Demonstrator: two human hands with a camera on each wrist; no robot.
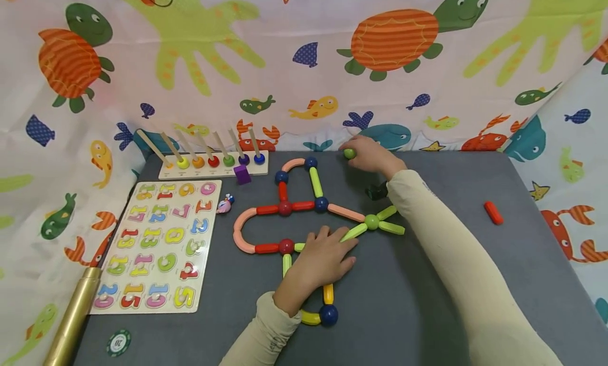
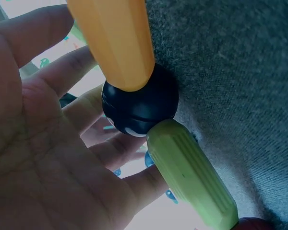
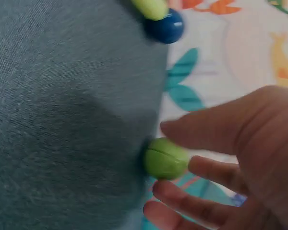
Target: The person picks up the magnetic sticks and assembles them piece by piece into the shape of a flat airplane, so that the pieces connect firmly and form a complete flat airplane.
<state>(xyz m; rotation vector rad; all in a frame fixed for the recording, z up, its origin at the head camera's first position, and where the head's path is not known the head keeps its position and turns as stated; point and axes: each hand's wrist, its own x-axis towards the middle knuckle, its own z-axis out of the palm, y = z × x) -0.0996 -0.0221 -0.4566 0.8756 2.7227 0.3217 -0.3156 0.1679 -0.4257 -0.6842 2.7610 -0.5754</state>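
My left hand lies over the lower part of a figure of magnetic rods and balls. Its fingers are spread beside a dark blue ball, which joins an orange rod and a light green rod. In the head view the hand hides that ball. At the far table edge my right hand has its thumb and fingers around a green ball, which looks close to the tabletop. A smaller green ball with several short green rods ends the figure's right side.
Left of the figure lie a number puzzle board, a peg stacker, a purple block and a small figurine. A dark green object sits below the right wrist. Farther right is a red rod. A poker chip lies front left.
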